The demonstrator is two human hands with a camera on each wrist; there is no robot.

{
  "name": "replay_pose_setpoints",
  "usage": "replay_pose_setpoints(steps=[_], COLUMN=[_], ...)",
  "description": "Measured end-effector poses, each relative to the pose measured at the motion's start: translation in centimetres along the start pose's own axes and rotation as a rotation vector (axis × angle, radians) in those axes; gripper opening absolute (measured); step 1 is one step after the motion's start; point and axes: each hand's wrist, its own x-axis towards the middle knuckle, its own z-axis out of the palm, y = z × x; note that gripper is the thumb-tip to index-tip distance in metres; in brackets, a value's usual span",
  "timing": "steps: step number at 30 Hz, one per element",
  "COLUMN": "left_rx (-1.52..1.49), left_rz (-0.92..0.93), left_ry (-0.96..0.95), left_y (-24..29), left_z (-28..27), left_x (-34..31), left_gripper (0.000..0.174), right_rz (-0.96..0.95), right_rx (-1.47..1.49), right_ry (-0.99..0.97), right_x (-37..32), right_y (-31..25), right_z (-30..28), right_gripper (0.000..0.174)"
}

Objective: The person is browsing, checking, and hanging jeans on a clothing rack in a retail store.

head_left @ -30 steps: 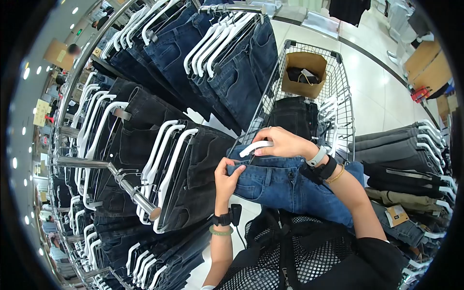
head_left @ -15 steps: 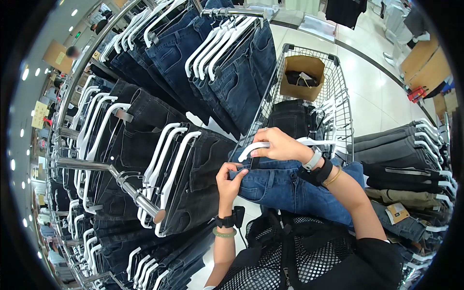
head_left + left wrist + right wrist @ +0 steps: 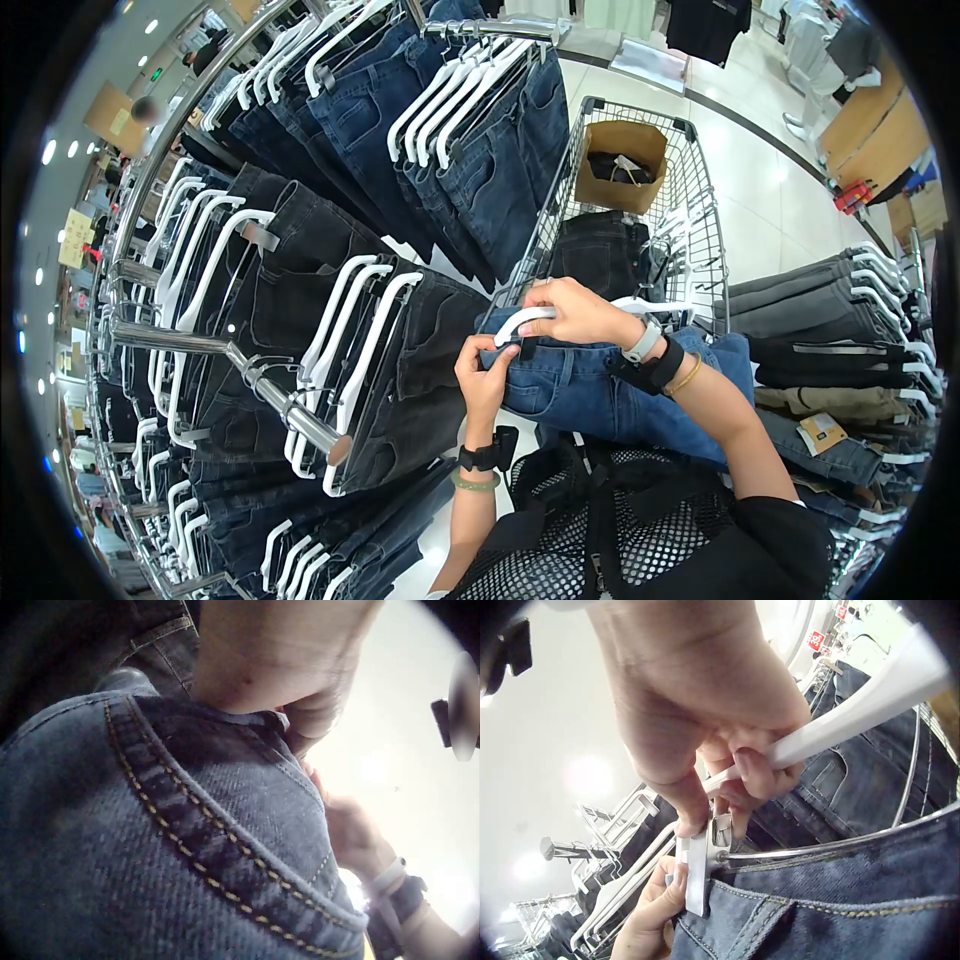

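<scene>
A pair of blue jeans (image 3: 610,385) lies across the front of the person's body, its waistband towards the cart. Above the waistband is a white hanger (image 3: 630,303), which the right hand (image 3: 578,312) grips near one end. In the right wrist view, that hand's thumb and fingers pinch the hanger's clip (image 3: 696,877), set over the waistband's corner. The left hand (image 3: 483,388) pinches the same corner of the jeans, its thumb right beside the clip. A stitched front pocket (image 3: 225,847) fills the left wrist view.
Beyond the jeans stands a wire shopping cart (image 3: 712,240) with a paper bag (image 3: 622,165), dark jeans (image 3: 600,250) and white hangers inside. A metal rack (image 3: 290,420) of hanging jeans crowds the left, its bar end sticking out. Folded trousers (image 3: 800,290) on hangers line the right.
The left hand has moved right, bringing its thumb up to the hanger's end. The right hand keeps its grip and has shifted slightly down. More of the hanger shows right of it.
</scene>
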Motion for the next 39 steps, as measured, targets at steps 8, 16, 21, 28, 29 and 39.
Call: replay_pose_setpoints(steps=[8,16,21,28,29,39], left_rx=[-0.022,0.014,-0.169,-0.184,-0.178,-0.192], left_rz=[0.004,0.054,0.03,0.013,-0.029,0.012], left_ry=[-0.021,-0.016,-0.058,-0.093,-0.055,0.025], left_y=[0.4,-0.4,0.7,0.5,0.7,1.2], left_z=[0.1,-0.2,-0.2,-2.2,-2.1,-1.9], left_x=[0.3,0.0,0.6,0.7,0.4,0.4], left_gripper=[0.025,0.025,0.025,0.022,0.021,0.029], right_rz=[0.044,0.149,0.158,0.157,0.168,0.083], right_rx=[-0.068,-0.089,-0.139,-0.125,-0.125,-0.203], right_ry=[0.025,-0.038,-0.009,-0.016,0.0,0.018], right_x=[-0.3,0.0,-0.2,0.4,0.4,0.4], right_y=[-1.2,-1.3,-2.5,-2.1,-1.9,-2.5], right_z=[-0.3,0.2,-0.4,1.0,1.4,2.6], right_gripper=[0.029,0.035,0.035,0.035,0.036,0.035])
